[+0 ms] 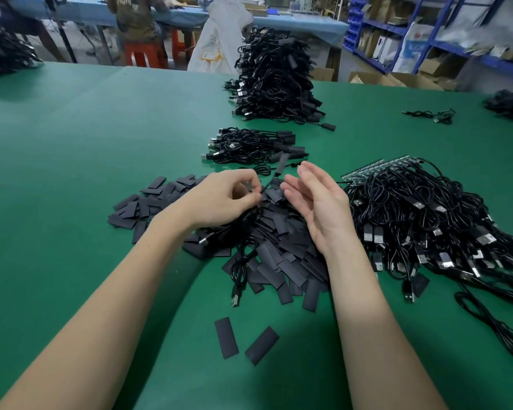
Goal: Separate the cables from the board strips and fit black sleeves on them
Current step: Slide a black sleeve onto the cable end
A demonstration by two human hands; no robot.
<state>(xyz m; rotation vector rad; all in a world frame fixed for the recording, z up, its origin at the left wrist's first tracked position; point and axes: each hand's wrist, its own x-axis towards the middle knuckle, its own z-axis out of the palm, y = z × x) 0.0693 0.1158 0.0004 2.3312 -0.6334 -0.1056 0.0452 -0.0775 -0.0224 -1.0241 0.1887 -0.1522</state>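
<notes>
left hand [219,196] pinches cable [261,193]; right hand [317,202] relaxed.

My two arms were bare all the way up, as far as I could see. I wore no sleeves on them. My left hand [219,196] had no glove on it, and my right hand [317,202] had none too. I saw no ring on any finger. I had no watch and no band on my wrists. My nails were short and plain, with no paint that I could see. My arms were long and smooth. My fingers were thin. I could see the inside of my right hand, with its soft lines. Nothing was drawn or stuck on my arms.
</notes>
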